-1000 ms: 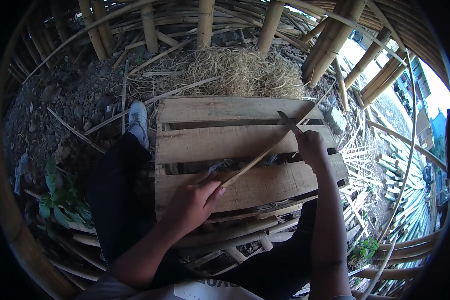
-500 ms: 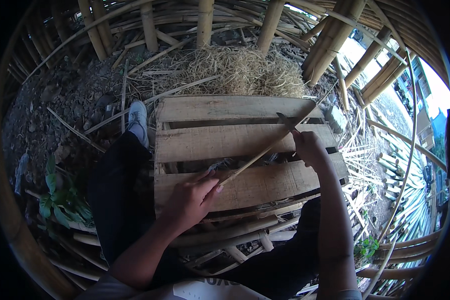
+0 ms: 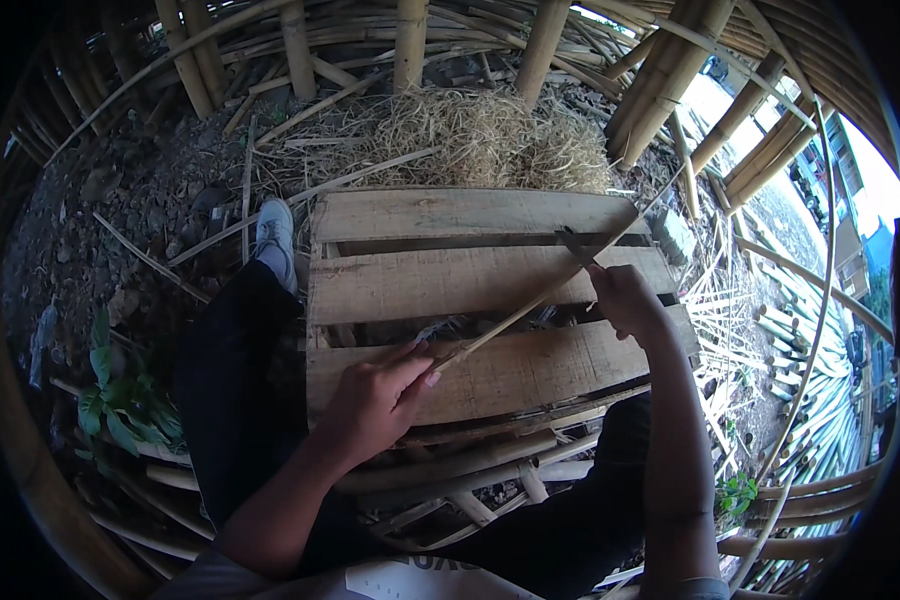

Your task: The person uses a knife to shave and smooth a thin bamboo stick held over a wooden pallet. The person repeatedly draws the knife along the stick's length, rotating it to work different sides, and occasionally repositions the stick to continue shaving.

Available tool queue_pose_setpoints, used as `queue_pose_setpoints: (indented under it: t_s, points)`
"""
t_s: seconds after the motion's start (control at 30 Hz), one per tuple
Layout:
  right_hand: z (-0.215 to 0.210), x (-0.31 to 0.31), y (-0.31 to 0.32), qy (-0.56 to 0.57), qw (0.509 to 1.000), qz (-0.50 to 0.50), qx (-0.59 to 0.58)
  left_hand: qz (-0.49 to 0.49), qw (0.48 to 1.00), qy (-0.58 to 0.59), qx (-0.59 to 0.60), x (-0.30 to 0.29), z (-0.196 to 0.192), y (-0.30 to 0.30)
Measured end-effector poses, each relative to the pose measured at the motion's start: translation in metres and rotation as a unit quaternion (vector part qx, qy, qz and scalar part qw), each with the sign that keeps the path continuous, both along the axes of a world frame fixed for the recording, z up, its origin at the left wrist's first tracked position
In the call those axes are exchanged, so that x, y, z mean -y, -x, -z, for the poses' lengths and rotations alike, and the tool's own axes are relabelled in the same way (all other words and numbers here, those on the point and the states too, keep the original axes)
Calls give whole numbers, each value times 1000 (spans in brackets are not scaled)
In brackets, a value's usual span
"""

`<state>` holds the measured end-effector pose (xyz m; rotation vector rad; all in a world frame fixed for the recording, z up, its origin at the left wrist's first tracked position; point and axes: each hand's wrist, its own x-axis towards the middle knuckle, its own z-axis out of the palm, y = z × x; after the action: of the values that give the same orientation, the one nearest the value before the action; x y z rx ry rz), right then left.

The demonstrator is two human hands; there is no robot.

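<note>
The strip (image 3: pixel 510 320) slants across the bench (image 3: pixel 400 285), its near end at the left hand and its far end reaching up to the right, past the bench's far edge. From my seat I take the head view left to right. Low on the far left I see a plant (image 3: pixel 120 410) with broad green leaves. Next comes a white shoe (image 3: pixel 276 240), just beside the bench's left edge. Then I have the left hand (image 3: pixel 370 395): its grip is narrow, thumb and fingers holding the strip's near end over the bench's near side. Beyond the bench, around its middle, I see a heap of straw (image 3: pixel 490 135). Further right is the knife (image 3: pixel 573 245), its dark blade lying across the strip; I cannot tell how deep it bites. The right hand (image 3: pixel 625 300) is closed around the handle. On the far right I see pale poles (image 3: pixel 820 370) lying in a pile.
</note>
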<state>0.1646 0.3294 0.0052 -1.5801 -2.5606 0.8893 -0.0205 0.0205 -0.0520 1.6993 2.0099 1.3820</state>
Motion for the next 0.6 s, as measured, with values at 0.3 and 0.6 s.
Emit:
queue_pose_setpoints:
  t_s: [0.3, 0.6]
  points:
    - [23, -68, -39, -159, 987, -8, 4, 15, 997, 35, 65, -4, -6, -3]
    - [-1, -26, 3, 2, 998, 58, 3, 10, 996, 38, 74, -2, -5, -3]
